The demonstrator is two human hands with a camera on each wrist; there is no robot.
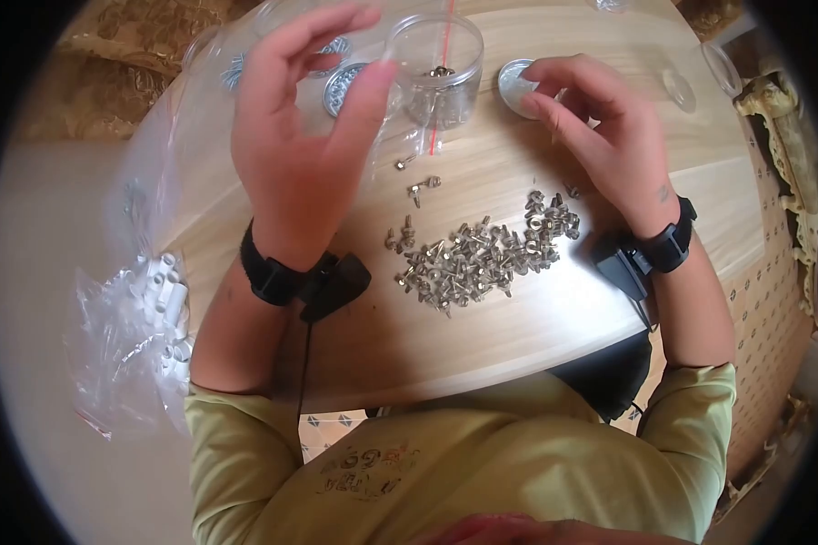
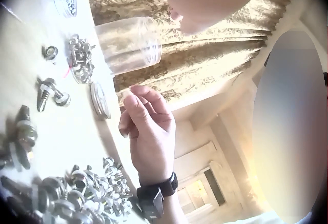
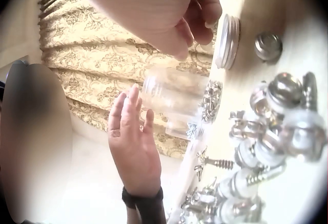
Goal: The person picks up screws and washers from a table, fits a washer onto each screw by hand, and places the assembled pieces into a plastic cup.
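My left hand (image 1: 300, 136) is raised over the table with fingers spread, just left of a clear plastic jar (image 1: 459, 95). Screws (image 2: 82, 60) lie at the bottom of this upright, lidless jar. My right hand (image 1: 600, 118) hovers close over a round silver lid (image 1: 515, 95), its fingers loosely bent; the left wrist view shows a gap between that hand and the lid (image 2: 100, 101). Nothing shows in either hand. Nearer the body is a spread pile of metal screws with washers (image 1: 482, 259), with a few loose screws (image 1: 424, 188) between pile and jar.
Behind the left hand stand round containers of small silver hardware (image 1: 341, 89). A clear plastic bag of white cylindrical pieces (image 1: 159, 300) lies at the left. Another clear round lid or dish (image 1: 678, 89) is at the far right of the wooden table (image 1: 336, 363).
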